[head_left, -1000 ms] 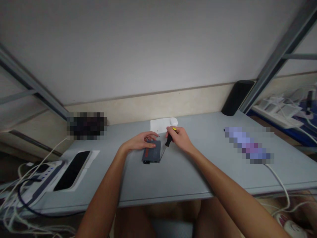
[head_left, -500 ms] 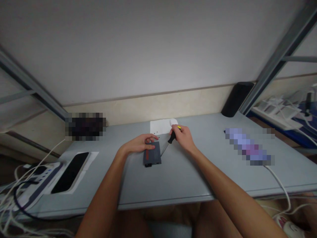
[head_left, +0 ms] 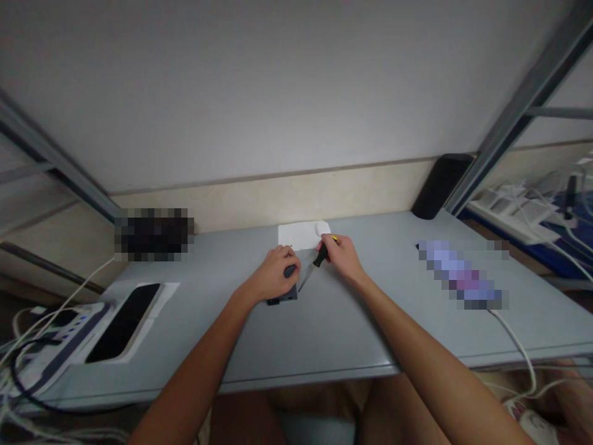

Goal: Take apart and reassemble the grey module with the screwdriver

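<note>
Grey box [head_left: 291,294]: lay approx. mid surface [head_left: 324,334], mostly hidden under L hand [head_left: 275,273].
L hand: fingers bent over box, grasping it; exact contact pts partly hidden.
R hand [head_left: 341,256]: fingers clenched round blk handle of screwdriver [head_left: 320,256].
Screwdriver: slanted, tip down at box's RH side; touching or just beside, couldn't tell.
Box feel: looked stiff, prob. light, smooth casing, so might've slid or twisted if pushed; best hold = opp. side edges, fingers clear of tip.
Screwdriver feel: rigid, prob. light; thin metal shaft prob. slippery, so thick handle = best hold.
Paper [head_left: 296,233]: wht sheet, flat beyond hands, w/ rounded wht item [head_left: 323,228] at RH end.
Phone [head_left: 124,324]: far L, dark screen up.
Blk cylinder [head_left: 435,186]: upright-ish, R rear, nr wall.
</note>
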### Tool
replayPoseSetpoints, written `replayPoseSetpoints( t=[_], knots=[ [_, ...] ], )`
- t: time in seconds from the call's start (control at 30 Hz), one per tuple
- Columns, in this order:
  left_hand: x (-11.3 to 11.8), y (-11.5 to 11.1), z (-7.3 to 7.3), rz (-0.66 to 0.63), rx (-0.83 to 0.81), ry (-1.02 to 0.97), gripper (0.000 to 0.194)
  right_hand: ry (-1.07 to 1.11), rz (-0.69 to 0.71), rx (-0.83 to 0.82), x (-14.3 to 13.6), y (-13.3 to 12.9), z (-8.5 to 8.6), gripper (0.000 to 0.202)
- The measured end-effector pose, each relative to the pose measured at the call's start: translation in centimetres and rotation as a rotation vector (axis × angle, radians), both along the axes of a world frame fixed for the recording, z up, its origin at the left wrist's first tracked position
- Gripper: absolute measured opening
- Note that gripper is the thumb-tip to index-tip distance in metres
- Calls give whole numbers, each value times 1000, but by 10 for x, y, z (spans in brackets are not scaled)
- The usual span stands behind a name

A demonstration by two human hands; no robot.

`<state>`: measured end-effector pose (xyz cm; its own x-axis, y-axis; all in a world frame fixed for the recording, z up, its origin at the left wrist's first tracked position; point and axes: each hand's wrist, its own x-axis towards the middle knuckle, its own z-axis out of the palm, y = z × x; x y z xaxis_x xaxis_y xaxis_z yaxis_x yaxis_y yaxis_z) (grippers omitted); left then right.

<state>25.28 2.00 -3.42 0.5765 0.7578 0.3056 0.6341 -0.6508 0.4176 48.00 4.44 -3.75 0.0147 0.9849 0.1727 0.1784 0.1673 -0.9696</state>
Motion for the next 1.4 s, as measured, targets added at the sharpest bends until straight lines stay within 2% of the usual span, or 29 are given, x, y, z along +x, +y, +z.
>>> replayPoseSetpoints(
  t=[0.17, 0.3, 0.43, 0.53, 0.73, 1.27, 1.4],
  knots=[
    [5, 3, -6, 23, -20, -120, 10, -12, -1, -23, 0, 2, -2, 44],
    [4, 4, -7, 101, -16, -220, 11, 18, -67, -36, 2, 1, 0, 42],
    [5, 3, -8, 116, 33, -286, 12, 99, -134, -2, 6, 1, 5, 38],
    [5, 3, -7, 112, 63, -246, 14, 146, -166, 27, 8, 1, 8, 37],
    [3, 2, -7, 101, 0, -171, 16, 150, -170, 32, 7, 1, 8, 37],
    [2, 2, -6, 39, -5, -174, 29, 137, -140, 21, 6, 1, 10, 38],
    [3, 2, -6, 51, 7, -180, 29, 175, -108, 72, 4, 1, 12, 35]
  ],
)
